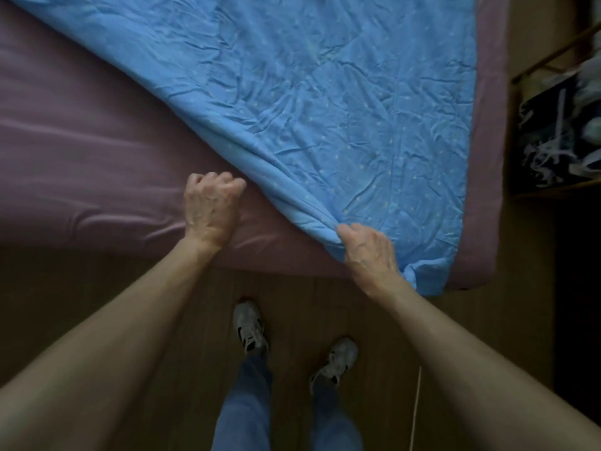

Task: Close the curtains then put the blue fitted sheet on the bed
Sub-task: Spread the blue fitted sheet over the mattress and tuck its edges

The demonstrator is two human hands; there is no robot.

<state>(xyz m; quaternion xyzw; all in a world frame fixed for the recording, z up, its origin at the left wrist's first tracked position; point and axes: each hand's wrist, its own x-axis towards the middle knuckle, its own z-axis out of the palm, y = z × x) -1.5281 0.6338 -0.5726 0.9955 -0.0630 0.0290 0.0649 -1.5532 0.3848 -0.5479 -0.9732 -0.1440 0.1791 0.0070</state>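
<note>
The blue fitted sheet (325,102) lies across the right part of the bed, a soft, heavily creased cotton-like cloth sprinkled with small pale dots. Its slanting left edge leaves the smooth mauve mattress cover (81,141) bare on the left and in a narrow strip along the right side. At the near edge of the bed the right hand (370,252) grasps a bunched fold of the sheet, with fingers curled into the cloth and puckers fanning out from the grip. The left hand (211,203) is clenched in a fist over the mauve cover, just beside the sheet's edge, with no cloth visible in it. Below, grey sneakers (248,325) and blue jeans (244,408) stand on the wood-grain floor (292,297).
</note>
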